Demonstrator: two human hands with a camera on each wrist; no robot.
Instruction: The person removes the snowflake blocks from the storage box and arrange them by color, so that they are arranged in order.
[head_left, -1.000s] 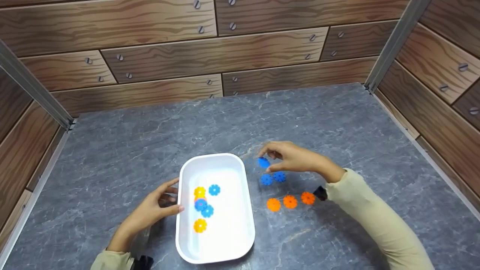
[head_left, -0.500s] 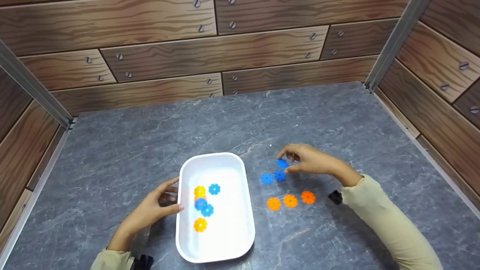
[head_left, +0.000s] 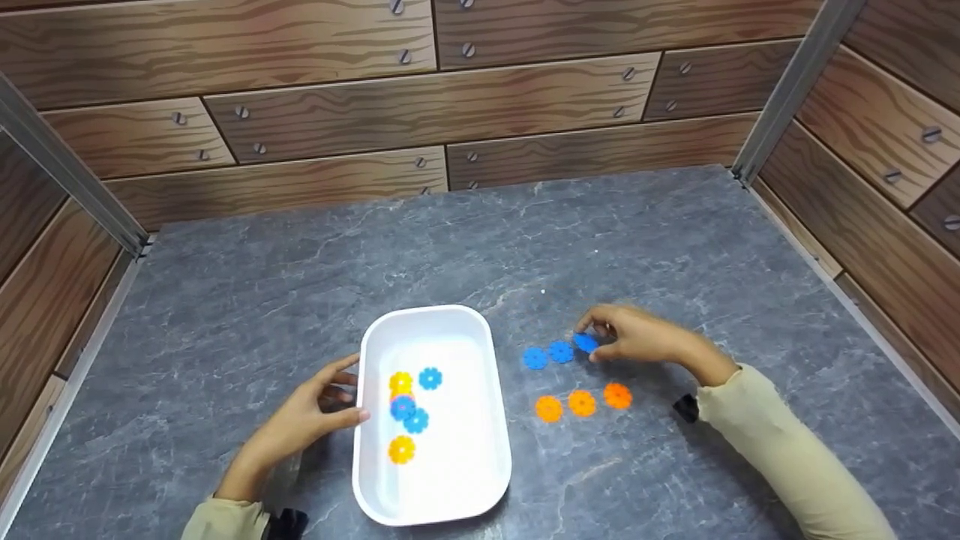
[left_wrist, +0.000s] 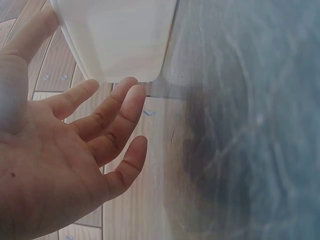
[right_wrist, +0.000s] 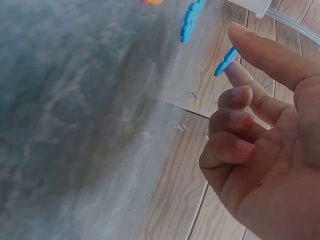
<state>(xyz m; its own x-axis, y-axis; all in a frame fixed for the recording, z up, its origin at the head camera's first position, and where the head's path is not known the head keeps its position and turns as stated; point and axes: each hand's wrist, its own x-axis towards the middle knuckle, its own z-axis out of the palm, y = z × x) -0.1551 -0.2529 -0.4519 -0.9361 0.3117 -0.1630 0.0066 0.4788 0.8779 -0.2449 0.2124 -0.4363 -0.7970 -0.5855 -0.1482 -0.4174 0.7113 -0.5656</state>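
My right hand [head_left: 637, 335] pinches a blue flower-shaped plastic disc [head_left: 585, 343] between thumb and index finger, its other fingers curled. In the right wrist view this blue disc [right_wrist: 226, 62] is tilted, seen nearly edge-on. Two blue discs [head_left: 560, 352] lie just left of it on the table. Nearer the front, three orange discs [head_left: 582, 403] form a row. My left hand [head_left: 307, 416] rests at the left side of a white tray [head_left: 498, 435], thumb on the rim. In the left wrist view its fingers [left_wrist: 131, 105] are loosely spread beside the tray wall.
Inside the tray lie several yellow and blue discs [head_left: 402, 450], some overlapping with a pinkish-orange one. The grey marbled tabletop [head_left: 322, 262] is bordered by wood-patterned walls [head_left: 420, 112] at the back and both sides.
My right hand has moved right and slightly nearer with the blue disc, from above the two blue discs to the right end of their row. The left hand and tray stay put.
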